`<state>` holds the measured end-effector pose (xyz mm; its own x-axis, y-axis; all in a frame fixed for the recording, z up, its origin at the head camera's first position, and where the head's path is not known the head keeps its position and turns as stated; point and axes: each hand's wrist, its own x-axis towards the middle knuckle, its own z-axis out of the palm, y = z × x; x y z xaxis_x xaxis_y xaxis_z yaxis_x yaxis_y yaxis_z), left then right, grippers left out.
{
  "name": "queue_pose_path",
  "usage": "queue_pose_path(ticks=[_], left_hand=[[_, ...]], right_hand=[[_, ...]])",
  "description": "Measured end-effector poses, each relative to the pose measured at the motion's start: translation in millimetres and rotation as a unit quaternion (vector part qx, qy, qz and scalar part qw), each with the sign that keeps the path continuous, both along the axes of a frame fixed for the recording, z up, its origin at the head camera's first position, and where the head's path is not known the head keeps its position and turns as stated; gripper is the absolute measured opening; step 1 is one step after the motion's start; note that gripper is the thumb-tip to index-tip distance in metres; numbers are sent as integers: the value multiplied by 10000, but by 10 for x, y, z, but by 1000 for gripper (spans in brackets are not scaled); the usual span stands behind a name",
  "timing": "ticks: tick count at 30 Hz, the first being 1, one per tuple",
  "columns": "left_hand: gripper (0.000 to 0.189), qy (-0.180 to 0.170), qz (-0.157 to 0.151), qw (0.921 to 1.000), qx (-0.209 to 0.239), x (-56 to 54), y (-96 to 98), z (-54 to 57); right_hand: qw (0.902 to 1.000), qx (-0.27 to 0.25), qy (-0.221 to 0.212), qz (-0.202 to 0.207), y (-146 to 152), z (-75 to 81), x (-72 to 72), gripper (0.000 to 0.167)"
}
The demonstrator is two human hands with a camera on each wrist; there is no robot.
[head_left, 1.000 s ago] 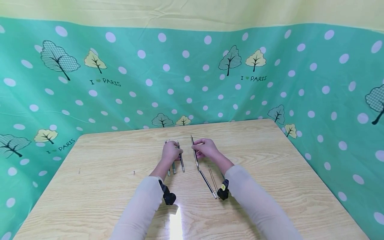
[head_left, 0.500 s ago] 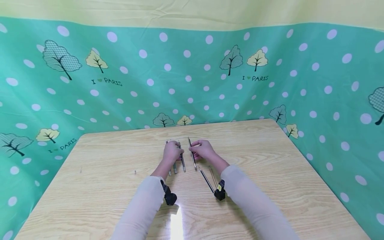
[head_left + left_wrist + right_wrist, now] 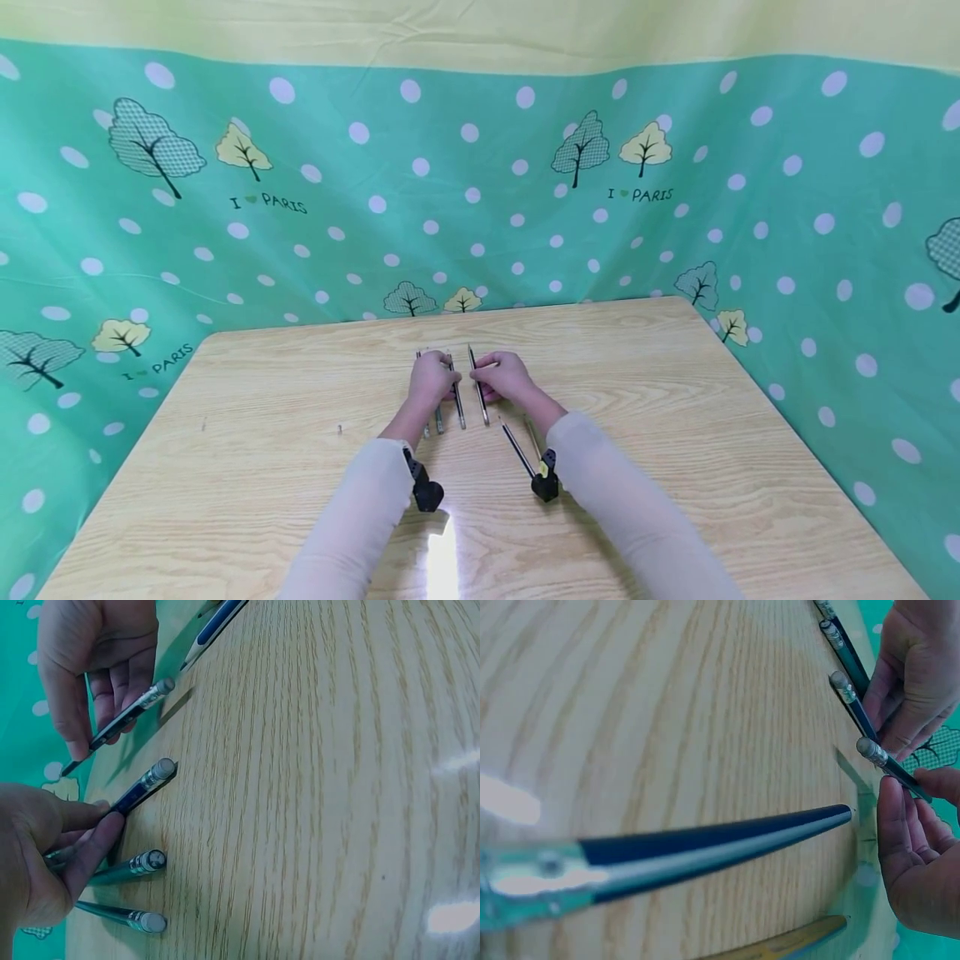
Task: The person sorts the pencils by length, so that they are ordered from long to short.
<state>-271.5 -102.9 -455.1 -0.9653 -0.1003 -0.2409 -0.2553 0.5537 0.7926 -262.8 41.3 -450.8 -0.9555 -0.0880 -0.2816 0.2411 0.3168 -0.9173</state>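
Observation:
My left hand pinches a dark blue pencil between thumb and finger, its eraser end close to the table. Beside it, partly under that hand, lie a green pencil and another dark pencil, erasers toward me. A short gap to the right, my right hand pinches a dark pencil, tip pointing away. In the left wrist view this pencil is raised, with its shadow apart on the tabletop. Nearer me lie a dark pencil with a pale stripe and a yellowish pencil.
All of this is on a wood-grain table. A tiny dark bit lies on its left part. A green dotted curtain hangs behind the back edge. My right forearm partly covers the yellowish pencil.
My right hand has moved left with its pencil, narrowing the gap to the pencil in my left hand. The left hand has hardly moved.

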Motion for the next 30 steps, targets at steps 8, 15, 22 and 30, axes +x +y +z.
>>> queue_pose_path(ticks=[8, 15, 22, 30], left_hand=[[37, 88, -8, 10000, 22, 4, 3, -1], [36, 85, -36, 10000, 11, 11, 9, -10], [36, 83, -37, 10000, -38, 17, 9, 2], [37, 72, -35, 10000, 24, 15, -4, 1]], right_hand=[[10000, 45, 65, -19, -26, -84, -34, 29], [9996, 215, 165, -35, -59, -130, -54, 28], [9987, 419, 248, -137, -102, -144, -46, 25], [9970, 637, 416, -167, -135, -150, -37, 25]])
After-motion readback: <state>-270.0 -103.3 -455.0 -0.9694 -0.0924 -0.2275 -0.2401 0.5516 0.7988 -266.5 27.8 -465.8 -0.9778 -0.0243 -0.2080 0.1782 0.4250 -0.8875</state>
